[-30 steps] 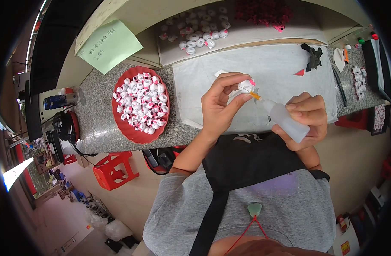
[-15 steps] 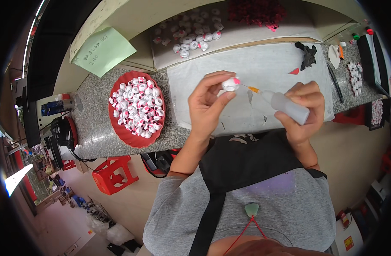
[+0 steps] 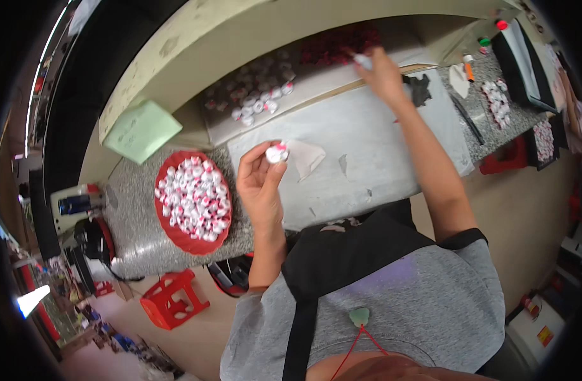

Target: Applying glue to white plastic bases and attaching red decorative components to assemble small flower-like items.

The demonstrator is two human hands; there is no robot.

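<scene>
My left hand is closed, pinching a small white figure piece with a pink spot between thumb and fingertips, above the covered work mat. Reaching far forward, my right hand is closed round the squeeze bottle, of which only a pale part shows. That hand is at the edge of a pile of small dark-pink pieces inside the shelf recess. Motion blur hides whether the fingertips touch any of them. A white cloth scrap lies beside the held piece.
A red scalloped tray heaped with white-and-pink pieces stands at left on the granite counter. Several white pieces lie in the recess. A crumpled black scrap, a black stick and an orange-tipped tube lie at right.
My right hand has swung forward with the bottle, away from the white piece, to the dark-pink pile. My left hand still holds the piece, now lower and further left as the view has shifted.
</scene>
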